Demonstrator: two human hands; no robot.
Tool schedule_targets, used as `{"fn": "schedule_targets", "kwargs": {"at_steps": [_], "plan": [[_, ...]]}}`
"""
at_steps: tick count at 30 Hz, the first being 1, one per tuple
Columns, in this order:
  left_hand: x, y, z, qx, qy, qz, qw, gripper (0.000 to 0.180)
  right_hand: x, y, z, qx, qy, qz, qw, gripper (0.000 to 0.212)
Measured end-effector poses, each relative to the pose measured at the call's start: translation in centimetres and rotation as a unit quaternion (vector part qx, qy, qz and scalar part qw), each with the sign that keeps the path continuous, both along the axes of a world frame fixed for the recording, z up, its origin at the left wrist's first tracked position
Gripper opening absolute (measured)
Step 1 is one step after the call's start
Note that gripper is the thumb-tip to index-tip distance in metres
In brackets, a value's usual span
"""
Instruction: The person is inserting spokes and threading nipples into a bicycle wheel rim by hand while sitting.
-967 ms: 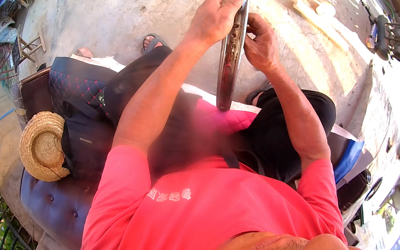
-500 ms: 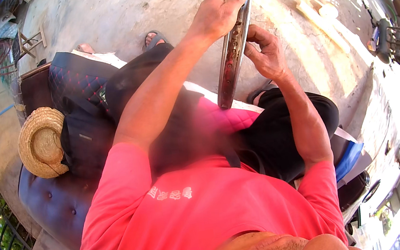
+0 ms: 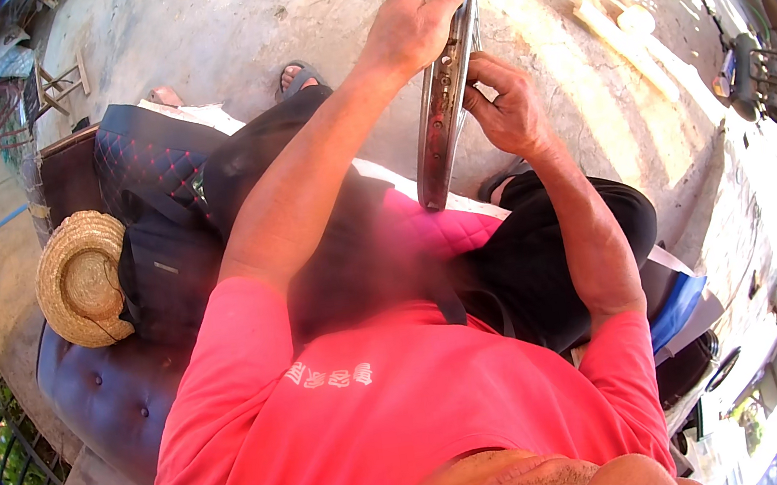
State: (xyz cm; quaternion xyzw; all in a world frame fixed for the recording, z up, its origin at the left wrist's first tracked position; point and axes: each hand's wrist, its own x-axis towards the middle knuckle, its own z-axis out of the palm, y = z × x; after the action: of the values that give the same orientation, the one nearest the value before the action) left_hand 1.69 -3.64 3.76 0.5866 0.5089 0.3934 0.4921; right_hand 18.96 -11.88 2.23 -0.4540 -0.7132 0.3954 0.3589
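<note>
A shiny metal wheel rim stands edge-on above my lap. Its inner channel is rust-brown, with a row of small studs along it. My left hand is closed round the upper part, the thumb pressed on the near face. On the other side, my right hand has its fingers bent in a pinch at the rim's right side. What they hold there, if anything, is hidden. The lower end of the rim reaches down to a pink quilted cloth between my knees.
A straw hat lies on my left by a dark buttoned cushion and a black bag. A small wooden stool is at the far left. A pale plank lies on the concrete floor at the right.
The rim and my left hand have shifted slightly left. My right hand has also moved a little left, its fingertips now closer in behind the rim.
</note>
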Motion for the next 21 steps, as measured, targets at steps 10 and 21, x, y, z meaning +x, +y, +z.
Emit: {"fn": "schedule_targets", "kwargs": {"at_steps": [10, 21], "plan": [[0.4, -0.1, -0.1, -0.003, -0.009, 0.004, 1.0, 0.053, -0.3, -0.4, -0.5, -0.009, -0.014, -0.029, 0.999, 0.029], [0.2, -0.3, 0.7, -0.017, -0.004, -0.006, 1.0, 0.053, -0.7, -0.7, 0.2, -0.044, 0.005, -0.045, 0.998, 0.029]]}}
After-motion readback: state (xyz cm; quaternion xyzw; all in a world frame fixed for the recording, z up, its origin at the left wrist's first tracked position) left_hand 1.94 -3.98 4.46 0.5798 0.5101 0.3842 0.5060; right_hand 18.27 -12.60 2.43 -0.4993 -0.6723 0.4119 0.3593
